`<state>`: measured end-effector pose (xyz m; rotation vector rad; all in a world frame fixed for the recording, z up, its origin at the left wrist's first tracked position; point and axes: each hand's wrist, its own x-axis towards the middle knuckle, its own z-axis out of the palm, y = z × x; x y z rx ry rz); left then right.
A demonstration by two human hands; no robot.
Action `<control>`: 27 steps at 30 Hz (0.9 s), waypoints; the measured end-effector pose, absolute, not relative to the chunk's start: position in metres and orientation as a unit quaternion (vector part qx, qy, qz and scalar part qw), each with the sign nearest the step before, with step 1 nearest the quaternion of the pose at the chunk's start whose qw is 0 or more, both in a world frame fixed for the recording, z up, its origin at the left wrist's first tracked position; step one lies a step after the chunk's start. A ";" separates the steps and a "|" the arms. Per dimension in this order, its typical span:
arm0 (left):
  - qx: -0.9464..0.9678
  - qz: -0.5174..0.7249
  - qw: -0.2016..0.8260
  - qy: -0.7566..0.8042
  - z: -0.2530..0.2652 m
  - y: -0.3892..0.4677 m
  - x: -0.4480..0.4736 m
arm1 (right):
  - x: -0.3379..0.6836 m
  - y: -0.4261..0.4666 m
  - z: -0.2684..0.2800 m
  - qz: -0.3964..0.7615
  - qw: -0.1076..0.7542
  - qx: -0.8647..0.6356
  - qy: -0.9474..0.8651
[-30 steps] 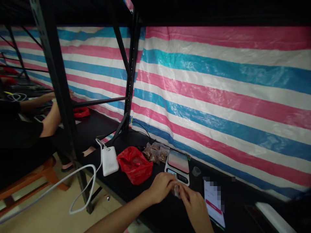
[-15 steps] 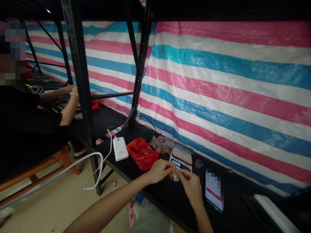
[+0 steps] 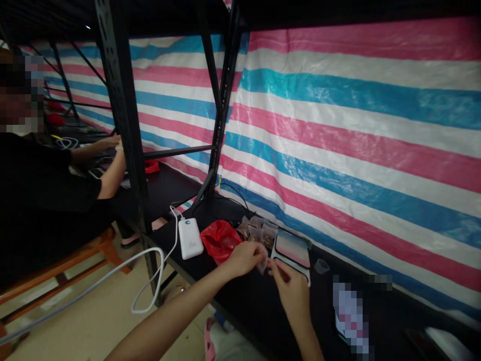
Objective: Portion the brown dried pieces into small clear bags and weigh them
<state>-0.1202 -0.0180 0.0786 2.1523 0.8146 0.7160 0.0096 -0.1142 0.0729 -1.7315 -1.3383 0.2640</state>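
Between my hands hangs a small clear plastic bag, low over the black tabletop. My left hand is closed, pinching the bag by its upper part. Fingers and thumb of my right hand are pressed together at the bag's right edge. What the bag contains is too blurred to tell. Just behind my hands lies a flat digital scale, its front partly covered by my right hand. Left of it are several filled clear bags with brownish contents. An opened red plastic bag sits beside my left hand.
A white power bank with a white cable stands left. A small clear cup and a phone lie right. A metal shelf post rises at left; beyond it sits another person. Striped sheeting hangs behind.
The view has shifted slightly, so the table's things appear lower and farther right. The small bag has turned in my fingers and sits closer to my left hand.
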 end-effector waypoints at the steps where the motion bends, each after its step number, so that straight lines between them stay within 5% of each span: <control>1: 0.822 0.299 0.398 0.275 0.081 -0.011 -0.121 | 0.016 -0.108 0.069 0.177 0.501 -0.668 -0.521; 5: 0.764 0.325 0.537 0.150 0.098 0.014 -0.127 | 0.039 -0.085 0.051 0.366 0.607 -0.602 -0.368; 10: 0.779 0.265 0.556 0.114 0.118 0.036 -0.145 | 0.031 -0.063 0.050 0.554 0.552 -0.495 -0.378; 17: 0.901 0.214 0.325 0.189 0.115 0.058 -0.179 | 0.019 -0.030 0.060 0.568 0.540 -0.524 -0.334; 27: 0.916 0.126 0.180 0.335 0.088 0.078 -0.202 | 0.013 0.015 0.067 0.467 0.499 -0.598 -0.419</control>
